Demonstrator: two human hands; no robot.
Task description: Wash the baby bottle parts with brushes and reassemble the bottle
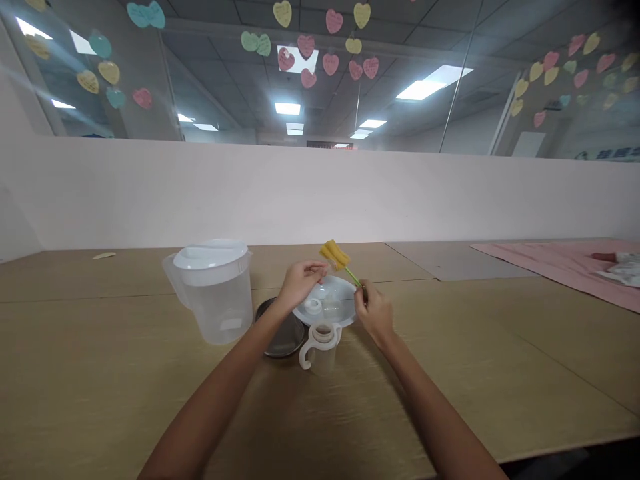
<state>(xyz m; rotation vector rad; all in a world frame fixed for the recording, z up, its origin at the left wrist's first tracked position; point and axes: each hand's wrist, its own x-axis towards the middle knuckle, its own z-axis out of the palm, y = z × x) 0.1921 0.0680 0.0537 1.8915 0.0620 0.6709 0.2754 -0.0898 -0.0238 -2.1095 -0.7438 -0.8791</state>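
A yellow sponge brush with a thin green handle is held above a round translucent plastic lid on the wooden table. The handle's lower end is pinched in the grip of the right hand; the left hand is closed at the sponge's tip. Just in front stands a small clear cup with a white handle, beside a dark round plate. A clear plastic pitcher with a white lid stands to the left.
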